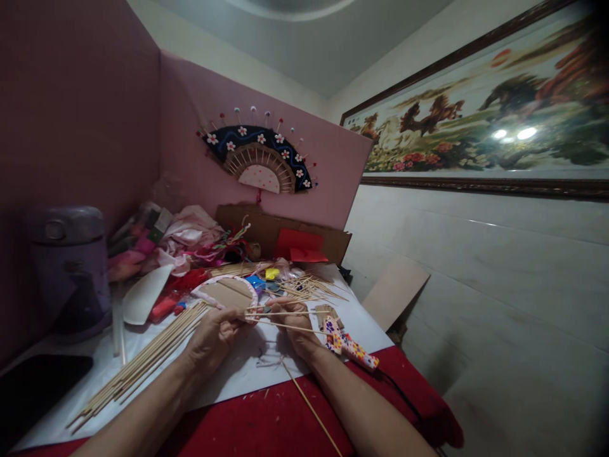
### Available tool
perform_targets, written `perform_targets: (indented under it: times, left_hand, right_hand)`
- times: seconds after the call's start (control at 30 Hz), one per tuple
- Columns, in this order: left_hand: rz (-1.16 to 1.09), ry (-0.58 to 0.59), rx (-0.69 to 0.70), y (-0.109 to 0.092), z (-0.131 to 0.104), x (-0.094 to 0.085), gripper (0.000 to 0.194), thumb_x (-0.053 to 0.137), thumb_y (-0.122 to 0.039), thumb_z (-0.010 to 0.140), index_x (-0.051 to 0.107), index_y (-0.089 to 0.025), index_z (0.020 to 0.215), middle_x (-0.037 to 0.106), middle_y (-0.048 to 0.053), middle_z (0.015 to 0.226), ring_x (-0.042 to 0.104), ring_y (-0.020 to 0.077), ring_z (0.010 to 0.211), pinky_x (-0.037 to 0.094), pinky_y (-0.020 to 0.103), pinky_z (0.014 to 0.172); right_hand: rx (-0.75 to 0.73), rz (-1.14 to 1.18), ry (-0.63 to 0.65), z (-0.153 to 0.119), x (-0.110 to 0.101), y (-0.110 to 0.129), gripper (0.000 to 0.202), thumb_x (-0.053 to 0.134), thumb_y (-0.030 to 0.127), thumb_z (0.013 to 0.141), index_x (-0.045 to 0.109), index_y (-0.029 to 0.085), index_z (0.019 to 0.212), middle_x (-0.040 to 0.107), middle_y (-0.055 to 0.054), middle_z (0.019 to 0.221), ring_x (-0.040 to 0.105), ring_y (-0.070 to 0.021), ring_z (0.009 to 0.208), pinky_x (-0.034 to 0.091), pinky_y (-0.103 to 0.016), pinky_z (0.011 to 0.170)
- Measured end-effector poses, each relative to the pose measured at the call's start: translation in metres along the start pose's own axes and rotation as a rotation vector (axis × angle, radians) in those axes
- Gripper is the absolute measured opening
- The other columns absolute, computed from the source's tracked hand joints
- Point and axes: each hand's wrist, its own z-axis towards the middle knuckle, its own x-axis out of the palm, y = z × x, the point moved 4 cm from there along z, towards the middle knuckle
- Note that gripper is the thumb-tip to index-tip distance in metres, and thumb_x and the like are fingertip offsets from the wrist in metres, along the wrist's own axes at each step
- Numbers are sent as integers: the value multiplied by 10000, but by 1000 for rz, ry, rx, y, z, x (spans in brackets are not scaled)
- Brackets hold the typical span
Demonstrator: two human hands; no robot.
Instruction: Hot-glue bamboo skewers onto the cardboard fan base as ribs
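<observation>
Pink wall, fingers (227,322), bamboo sticks (152,355)

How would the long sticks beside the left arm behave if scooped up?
The sticks look straight and slender, so probably light and fairly stiff, though easily snapped. No tie shows around them, so they might slide apart or roll.

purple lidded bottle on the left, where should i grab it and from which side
Best gripped around its purple body, below the lid, with the left hand once free. Come from the near side, above the dark flat object: the bottle stands upright, its rounded side faces you, and the pink panel rises behind it.
</observation>
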Motion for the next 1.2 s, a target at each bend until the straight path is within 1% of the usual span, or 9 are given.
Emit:
perform_targets:
  times: [0.17,0.27,0.37,0.47,0.6,0.77,0.9,1.0,1.2]
  left_hand:
    - [8,-32,-4,1,0,-2,155,544,17,618,652,-56,533,656,97,582,609,135,537,524,216,580]
    - [17,-51,2,2,2,-4,159,526,18,646,650,-49,572,659,111,603,615,147,539,530,231,575]
    - [-13,-55,-1,3,5,-6,160,521,23,659,643,-59,596,665,120,628,623,155,551,538,243,584]
    - [-34,-48,-22,5,8,-9,156,526,8,676,630,-66,588,664,125,630,625,162,555,545,257,600]
    - [-46,-49,-26,7,11,-12,123,546,-29,687,613,-70,592,660,123,629,634,180,567,553,303,636]
    - [-76,-53,-32,7,10,-12,119,558,-49,694,604,-87,590,648,104,598,630,181,557,553,325,659]
    - [-56,-53,-34,6,8,-9,141,550,-54,700,609,-86,576,644,113,574,634,191,558,549,320,647]
    - [-37,-57,-40,5,7,-8,153,539,-57,707,610,-77,572,654,136,587,639,200,559,547,326,643]
    - [-49,-47,-25,5,8,-8,128,542,-56,704,606,-96,600,658,129,596,649,210,582,547,332,648]
  right_hand:
    - [-13,8,7,5,-4,-6,207,749,348,601,677,192,716,513,37,506,340,-78,447,237,-228,447]
    - [-44,-4,16,11,-6,-11,223,737,379,608,682,201,732,552,25,537,400,-92,471,280,-226,459]
    - [-61,-27,-2,14,-7,-14,261,739,412,593,686,212,752,543,30,508,426,-104,467,313,-236,467]
    - [-30,-40,-8,13,-7,-14,273,746,419,582,686,213,751,523,37,477,414,-103,447,290,-234,448]
    - [32,-35,-1,7,-5,-12,256,760,387,578,681,195,727,487,53,459,338,-71,417,232,-218,426]
    - [25,15,-11,5,-5,-11,279,762,395,571,682,178,726,477,59,460,296,-57,408,195,-211,411]
    - [45,15,-2,5,-5,-11,242,769,358,581,685,176,718,504,53,483,324,-58,427,199,-204,421]
    - [42,1,-1,6,-6,-10,238,755,369,606,689,172,720,527,38,516,343,-64,447,204,-205,429]
    - [3,-9,16,6,-4,-7,245,745,384,605,679,180,723,512,39,509,345,-76,448,221,-217,431]
